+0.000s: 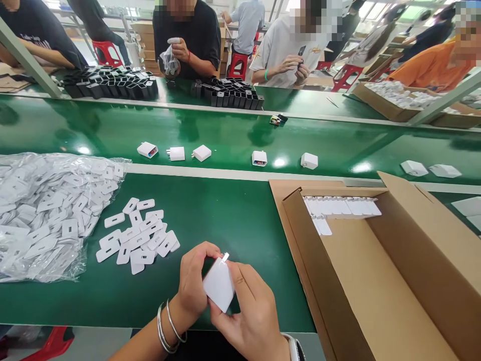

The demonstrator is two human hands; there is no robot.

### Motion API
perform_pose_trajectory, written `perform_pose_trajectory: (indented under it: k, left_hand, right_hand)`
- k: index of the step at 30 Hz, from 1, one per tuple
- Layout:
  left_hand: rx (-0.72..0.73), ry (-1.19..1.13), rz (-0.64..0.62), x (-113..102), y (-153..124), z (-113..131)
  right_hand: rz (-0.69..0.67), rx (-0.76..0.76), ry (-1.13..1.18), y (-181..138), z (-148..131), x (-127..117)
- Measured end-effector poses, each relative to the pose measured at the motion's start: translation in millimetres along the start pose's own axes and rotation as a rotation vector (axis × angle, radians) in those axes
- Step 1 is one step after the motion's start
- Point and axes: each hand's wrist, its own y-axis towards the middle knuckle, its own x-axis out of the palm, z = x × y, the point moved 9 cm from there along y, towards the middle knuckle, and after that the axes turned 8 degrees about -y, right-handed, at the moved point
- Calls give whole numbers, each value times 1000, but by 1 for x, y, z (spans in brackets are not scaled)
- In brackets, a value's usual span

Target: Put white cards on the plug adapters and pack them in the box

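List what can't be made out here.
In the head view:
- White casing between left hand and right hand: underside, hidden by its own body.
- Cardboard box: near end, cut off by bottom edge.
- Plastic bag: left part, cut off by left edge.
- Dark part on green belt: too small to identify.

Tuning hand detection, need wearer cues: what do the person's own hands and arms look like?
Left hand: no glove, thin silver bangles at the wrist. Right hand: no glove, apparently a watch, pale band, dark face, cut off by the frame. No sleeves or cables visible.
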Motion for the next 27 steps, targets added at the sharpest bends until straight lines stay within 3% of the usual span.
perform_pose_trajectory:
  k: [10, 14, 19, 23, 27]
  left_hand:
    - [-148, 4, -26, 6, 7, 2]
    - [-126, 26, 65, 1, 8, 7]
    - [-56, -30, 42, 7, 10, 5]
    - [-30, -57, 113, 1, 8, 3]
    - [-90, -56, 187, -10, 6, 3]
  right_hand:
    - [-78, 125, 336, 6, 22, 14]
    - [-89, 153, 289, 1, 20, 17]
    - [-73, 129, 174, -3, 17, 15]
    - [-64, 109, 157, -8, 16, 14]
    - [-80, 163, 171, -15, 12, 17]
